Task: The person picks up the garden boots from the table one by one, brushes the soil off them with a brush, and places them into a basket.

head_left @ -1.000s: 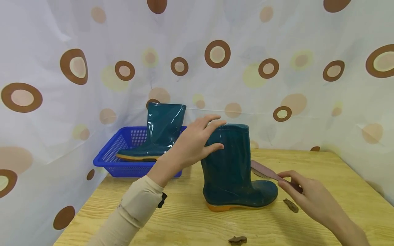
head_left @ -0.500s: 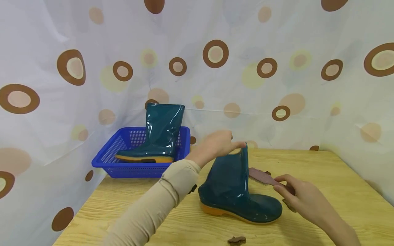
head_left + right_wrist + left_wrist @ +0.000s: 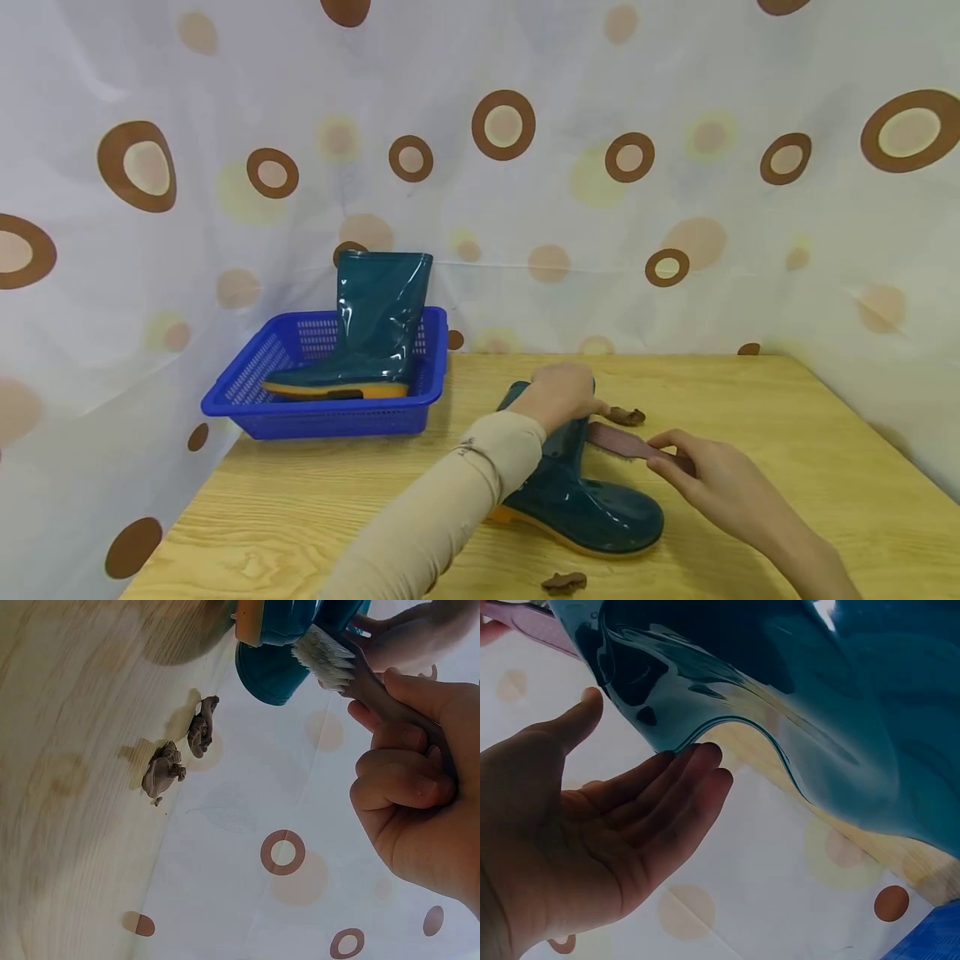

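Note:
A dark teal rubber boot (image 3: 618, 515) with a yellow sole stands on the table, its shaft leaning away to the back. My left hand (image 3: 562, 398) is over the top of the shaft. In the left wrist view, the fingers of that hand (image 3: 622, 832) are extended and their tips touch the buckled rim, while the thumb stays apart from it. My right hand (image 3: 727, 483) grips the handle of a purple brush (image 3: 618, 442), whose head is at the toe side of the shaft. Pale bristles face the boot in the right wrist view.
A blue basket (image 3: 322, 423) at the back left holds a second teal boot (image 3: 381, 312). Brown lumps lie on the wooden table (image 3: 772, 408): one lump (image 3: 626, 417) behind the brush, another lump (image 3: 564, 583) near the front. A spotted curtain (image 3: 555, 217) surrounds the table.
My left hand has moved right and down from beside the shaft to its rim. The boot's shaft has tipped away and its toe has swung nearer. The brush stays beside the shaft.

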`<state>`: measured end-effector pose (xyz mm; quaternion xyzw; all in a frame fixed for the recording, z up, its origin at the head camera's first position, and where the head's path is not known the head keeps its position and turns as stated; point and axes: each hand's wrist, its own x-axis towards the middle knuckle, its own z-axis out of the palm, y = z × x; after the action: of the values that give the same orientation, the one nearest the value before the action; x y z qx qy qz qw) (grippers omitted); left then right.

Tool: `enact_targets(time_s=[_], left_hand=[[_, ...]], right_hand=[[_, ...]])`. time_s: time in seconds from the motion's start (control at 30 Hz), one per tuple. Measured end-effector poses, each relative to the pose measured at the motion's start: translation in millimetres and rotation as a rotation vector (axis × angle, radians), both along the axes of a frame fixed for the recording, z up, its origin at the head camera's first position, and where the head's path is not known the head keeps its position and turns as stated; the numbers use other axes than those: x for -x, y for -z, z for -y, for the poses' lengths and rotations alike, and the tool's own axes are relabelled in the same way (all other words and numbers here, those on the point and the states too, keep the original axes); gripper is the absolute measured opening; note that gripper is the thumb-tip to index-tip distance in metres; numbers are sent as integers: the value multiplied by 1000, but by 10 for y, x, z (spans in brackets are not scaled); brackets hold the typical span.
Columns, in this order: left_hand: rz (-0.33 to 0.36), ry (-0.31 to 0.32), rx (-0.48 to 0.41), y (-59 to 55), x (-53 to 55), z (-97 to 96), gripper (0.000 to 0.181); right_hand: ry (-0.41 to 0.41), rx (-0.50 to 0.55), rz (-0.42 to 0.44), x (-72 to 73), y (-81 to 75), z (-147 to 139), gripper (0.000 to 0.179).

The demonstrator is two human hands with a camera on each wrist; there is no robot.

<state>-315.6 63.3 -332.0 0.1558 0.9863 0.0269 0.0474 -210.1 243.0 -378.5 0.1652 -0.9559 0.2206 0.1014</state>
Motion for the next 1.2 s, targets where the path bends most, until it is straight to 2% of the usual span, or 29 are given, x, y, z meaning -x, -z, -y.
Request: enact_targets(time_s=[0.07, 0.2, 0.33, 0.43, 0.57, 0.7, 0.83, 1.0, 1.2], left_hand=[[-10, -2, 8, 14, 21, -10, 46], [-44, 15, 26, 80, 94, -19, 32], [-65, 57, 48, 185, 179, -16, 57], [-50, 81, 13, 229, 218, -3, 58], [-32, 122, -121, 190, 236, 69, 66], [-22, 206, -325, 134, 252, 208, 78], [-16, 288, -521, 129, 267, 364, 82], [-31, 359, -661, 157, 264, 475, 82], [18, 404, -795, 213, 271, 494, 79]], right_hand=[[-3, -8, -6, 2, -4, 16, 29], [-12, -4, 4, 4, 2, 49, 30], [-23, 1, 26, 9, 24, 77, 30], [-26, 2, 35, 14, 34, 85, 29], [-19, 22, 34, 12, 5, 74, 31], [-1, 45, 34, 4, -38, 30, 34], [1, 55, 31, 9, -54, -26, 36], [1, 53, 35, 20, -42, -72, 38], [23, 43, 21, 18, -15, -86, 37]])
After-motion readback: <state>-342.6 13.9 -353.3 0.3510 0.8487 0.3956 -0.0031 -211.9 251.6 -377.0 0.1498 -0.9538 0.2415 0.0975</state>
